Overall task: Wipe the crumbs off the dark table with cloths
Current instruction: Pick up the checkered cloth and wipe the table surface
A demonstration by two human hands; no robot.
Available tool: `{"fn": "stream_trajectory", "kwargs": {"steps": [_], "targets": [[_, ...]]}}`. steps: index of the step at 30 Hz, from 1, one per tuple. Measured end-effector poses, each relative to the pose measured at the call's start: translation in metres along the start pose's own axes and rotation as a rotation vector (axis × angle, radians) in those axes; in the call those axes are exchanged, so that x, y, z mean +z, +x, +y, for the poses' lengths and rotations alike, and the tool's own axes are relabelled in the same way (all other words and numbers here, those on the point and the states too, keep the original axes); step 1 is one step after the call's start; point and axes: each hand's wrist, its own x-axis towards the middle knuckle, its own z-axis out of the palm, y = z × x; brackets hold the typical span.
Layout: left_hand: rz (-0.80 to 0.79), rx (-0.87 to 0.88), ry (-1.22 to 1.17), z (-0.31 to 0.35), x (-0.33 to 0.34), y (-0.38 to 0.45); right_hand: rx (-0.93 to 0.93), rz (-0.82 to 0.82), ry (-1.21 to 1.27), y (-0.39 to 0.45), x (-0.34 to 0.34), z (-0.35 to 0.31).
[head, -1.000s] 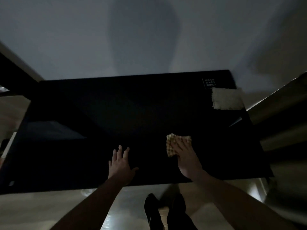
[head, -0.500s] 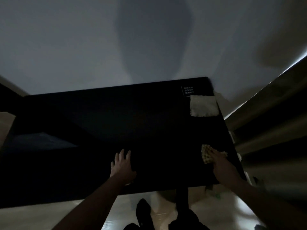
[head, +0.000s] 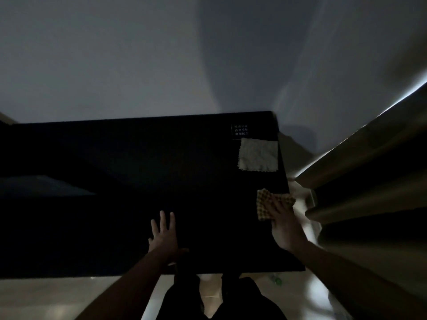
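- Since a second ago, my right hand (head: 285, 224) has slid the checked cloth (head: 265, 204) from the middle of the near side out to the right edge of the dark table (head: 138, 169).
- Now that cloth lies at the table's right edge, one corner reaching just past it, and my right fingers rest flat and straight on top of it, pressing it down rather than gripping.
- Across the table, my left hand (head: 165, 239) stays where it was, flat on the dark top near the front edge, fingers spread and holding nothing.
- Both hands are well apart, the left one nowhere near either cloth.
- Farther back on the same right side, the pale cloth (head: 258, 154) lies spread flat, untouched, just below a small white label (head: 240, 130) near the far right corner.
- Crumbs are too small for me to make out in this dim light.
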Motion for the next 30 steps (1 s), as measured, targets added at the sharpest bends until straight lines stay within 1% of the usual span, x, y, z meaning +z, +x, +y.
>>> {"fn": "stream_trajectory", "kwargs": {"steps": [2, 6, 9, 10, 12, 13, 16, 19, 20, 22, 25, 26, 27, 29, 30], "targets": [[0.009, -0.007, 0.017, 0.001, 0.002, 0.000, -0.011, -0.010, 0.075, -0.030, 0.011, -0.005], [0.028, -0.015, 0.034, 0.002, 0.003, 0.001, -0.114, -0.033, 0.222, -0.089, 0.031, -0.011], [0.033, -0.013, 0.025, 0.002, 0.003, 0.000, -0.091, -0.135, 0.269, -0.111, 0.024, -0.034], [0.033, -0.009, 0.024, 0.001, 0.002, -0.001, -0.066, -0.145, 0.323, -0.111, 0.020, -0.040], [0.035, 0.003, 0.028, 0.001, 0.001, -0.002, 0.004, -0.122, 0.435, -0.100, 0.009, -0.052], [0.030, 0.007, 0.025, 0.000, 0.000, -0.002, 0.036, -0.086, 0.450, -0.088, 0.003, -0.057], [0.014, 0.031, 0.036, -0.004, -0.002, -0.002, 0.089, 0.075, 0.448, -0.033, -0.018, -0.077], [0.007, 0.068, 0.067, -0.012, -0.003, -0.002, 0.069, 0.153, 0.403, 0.021, -0.038, -0.107], [0.013, 0.078, 0.087, -0.014, -0.003, -0.003, 0.060, 0.157, 0.394, 0.036, -0.040, -0.118], [0.028, 0.094, 0.140, -0.018, -0.005, -0.005, 0.015, 0.063, 0.349, 0.056, -0.035, -0.142], [0.031, 0.134, 0.193, -0.026, -0.008, -0.006, -0.121, -0.164, 0.135, 0.055, 0.005, -0.174], [0.033, 0.142, 0.204, -0.029, -0.008, -0.006, -0.139, -0.196, 0.073, 0.046, 0.022, -0.182], [0.036, 0.147, 0.214, -0.031, -0.008, -0.006, -0.153, -0.191, 0.032, 0.032, 0.038, -0.187], [0.046, 0.166, 0.227, -0.036, -0.007, -0.006, -0.168, -0.166, 0.041, -0.001, 0.053, -0.193], [0.053, 0.182, 0.234, -0.038, -0.007, -0.006, -0.173, -0.198, 0.069, -0.016, 0.056, -0.192]]}}
